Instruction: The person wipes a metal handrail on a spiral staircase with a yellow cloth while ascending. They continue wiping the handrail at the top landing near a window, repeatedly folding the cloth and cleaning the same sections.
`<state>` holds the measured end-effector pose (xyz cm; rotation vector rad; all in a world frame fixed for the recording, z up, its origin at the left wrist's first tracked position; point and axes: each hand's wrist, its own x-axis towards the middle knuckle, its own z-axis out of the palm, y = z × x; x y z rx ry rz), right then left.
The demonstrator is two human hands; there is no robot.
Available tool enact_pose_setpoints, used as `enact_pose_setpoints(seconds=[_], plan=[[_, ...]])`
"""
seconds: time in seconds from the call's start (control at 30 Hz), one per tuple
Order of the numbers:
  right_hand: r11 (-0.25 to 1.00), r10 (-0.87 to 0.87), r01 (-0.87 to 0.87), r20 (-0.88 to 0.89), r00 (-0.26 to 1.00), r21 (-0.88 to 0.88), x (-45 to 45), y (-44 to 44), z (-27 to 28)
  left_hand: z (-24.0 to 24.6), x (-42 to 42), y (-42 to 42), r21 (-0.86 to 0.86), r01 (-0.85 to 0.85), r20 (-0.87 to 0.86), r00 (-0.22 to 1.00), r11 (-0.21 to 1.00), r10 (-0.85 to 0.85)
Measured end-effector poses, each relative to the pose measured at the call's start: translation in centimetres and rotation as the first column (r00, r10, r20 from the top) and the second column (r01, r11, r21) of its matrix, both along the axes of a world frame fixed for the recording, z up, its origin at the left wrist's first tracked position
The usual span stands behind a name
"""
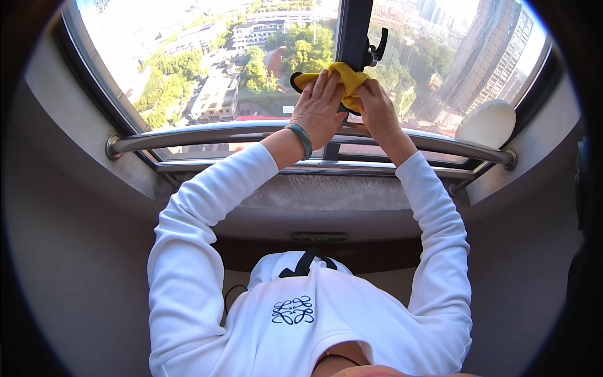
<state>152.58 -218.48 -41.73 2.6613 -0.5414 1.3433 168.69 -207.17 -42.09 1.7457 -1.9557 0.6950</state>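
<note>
A yellow cloth (351, 77) with dark edging is bunched against the dark vertical window frame post (354, 28), just below the black window handle (379, 46). My left hand (318, 110) presses on the cloth with its fingers stretched out, and a green bangle (301, 140) circles that wrist. Beside it, my right hand (378, 110) grips the right part of the cloth with bent fingers. Both forearms reach over the curved metal handrail (202, 135).
Window panes (188, 61) span the far side, with buildings and trees far below. A lower metal rail (367, 168) runs above the grey sill (330, 188). A white oval object (487, 123) leans behind the rail at right. Under the sill sits a small sign with green light (320, 237).
</note>
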Motion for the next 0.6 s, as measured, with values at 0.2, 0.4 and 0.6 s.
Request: enact_pose_setpoints(seconds=[0.2,0.4,0.6], plan=[[0.990,-0.069,0.085,-0.137,0.988,0.110,-0.7,-0.1,-0.8,-0.9,-1.8,-0.6,-0.068,-0.047,-0.125,0.991,0.997,0.039],[0.980,-0.094,0.129,-0.219,0.971,0.153,-1.9,-0.7,0.1,-0.6,-1.8,-1.2,-0.029,0.053,-0.308,0.950,0.998,-0.060],[0.948,-0.197,0.256,-0.278,0.940,0.192,-9.1,2.5,6.2,3.2,-4.0,1.8,-0.173,0.277,-0.378,0.867,0.945,-0.324]])
